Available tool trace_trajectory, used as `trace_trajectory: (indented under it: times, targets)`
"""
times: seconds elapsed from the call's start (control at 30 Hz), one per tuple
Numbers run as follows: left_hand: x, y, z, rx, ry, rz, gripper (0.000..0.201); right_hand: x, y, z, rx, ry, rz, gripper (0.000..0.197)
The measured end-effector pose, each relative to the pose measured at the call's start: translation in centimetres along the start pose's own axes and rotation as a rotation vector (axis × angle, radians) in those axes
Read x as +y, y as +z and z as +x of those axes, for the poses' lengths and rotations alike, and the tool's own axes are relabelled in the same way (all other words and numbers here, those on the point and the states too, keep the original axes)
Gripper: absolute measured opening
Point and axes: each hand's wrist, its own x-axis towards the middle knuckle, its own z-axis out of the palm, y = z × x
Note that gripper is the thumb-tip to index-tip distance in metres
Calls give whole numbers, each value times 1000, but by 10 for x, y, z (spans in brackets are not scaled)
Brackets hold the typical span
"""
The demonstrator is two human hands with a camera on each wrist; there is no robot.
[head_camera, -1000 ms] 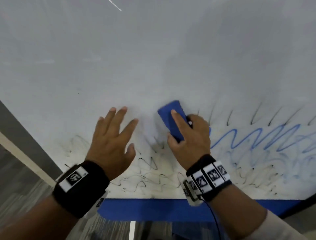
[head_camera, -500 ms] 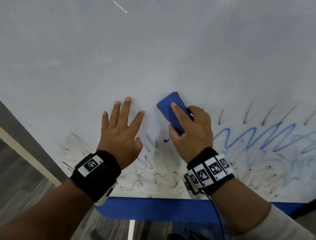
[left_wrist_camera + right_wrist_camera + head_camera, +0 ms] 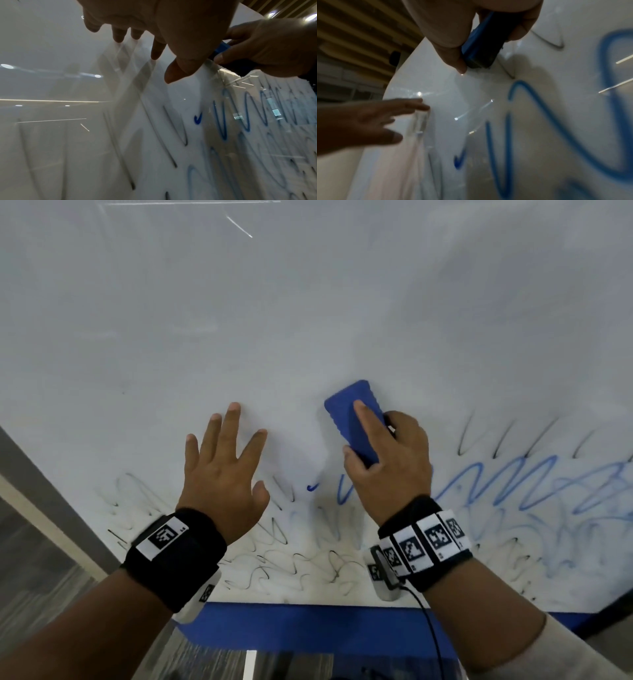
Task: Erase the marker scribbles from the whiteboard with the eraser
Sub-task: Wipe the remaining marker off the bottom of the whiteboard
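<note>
Gripping the one blue eraser (image 3: 352, 419), the right hand (image 3: 388, 465) has its index finger laid along the back and its thumb and other fingers curled round the sides, the pad pressed to the whiteboard (image 3: 308, 302) above the marks. One left hand (image 3: 222, 474) lies flat on the board just beside it, all five fingers spread and straight, holding nothing. Two colours of scribble show: a blue zigzag (image 3: 507, 484) running rightward from under the right wrist, and thin black squiggles (image 3: 274, 563) along the lower board (many half-smeared, too tangled to count). One small blue tick (image 3: 311, 487) sits between the hands. Each wrist wears one black band (image 3: 174, 556).
</note>
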Motion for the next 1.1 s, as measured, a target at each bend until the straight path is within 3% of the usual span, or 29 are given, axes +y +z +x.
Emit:
trace_trajectory:
  times: [0.2, 0.27, 0.37, 0.43, 0.5, 0.67, 0.77, 0.87, 0.93, 1.0, 1.1]
  targets:
    - [16, -5, 2, 83, 61, -25, 73, 48, -15, -102, -303, 85, -170, 78]
    - [26, -8, 10, 107, 142, -13, 74, 43, -16, -84, -264, 84, -152, 74]
    - [38, -12, 24, 106, 214, 37, 79, 16, -22, -14, -22, 80, -58, 65]
    - [41, -11, 30, 99, 230, 73, 83, 12, -26, 16, 43, 78, -11, 64]
    - [39, -8, 32, 78, 248, 100, 87, 22, -28, 6, -5, 59, -46, 66]
    - [30, -5, 32, 43, 289, 144, 91, 69, -22, -109, -330, 135, -168, 82]
    - [28, -2, 33, 41, 299, 136, 92, 55, -22, -77, -237, 212, -112, 75]
    - [25, 2, 34, 78, 317, 118, 91, 22, -27, -4, -30, 141, -7, 68]
    - [25, 3, 33, 90, 322, 108, 89, 14, -28, 16, 10, 103, -11, 68]
    - [25, 4, 32, 89, 323, 103, 89, 23, -28, -5, -20, 124, -39, 70]
    - [25, 3, 32, 82, 326, 98, 91, 53, -25, -85, -206, 232, -157, 78]
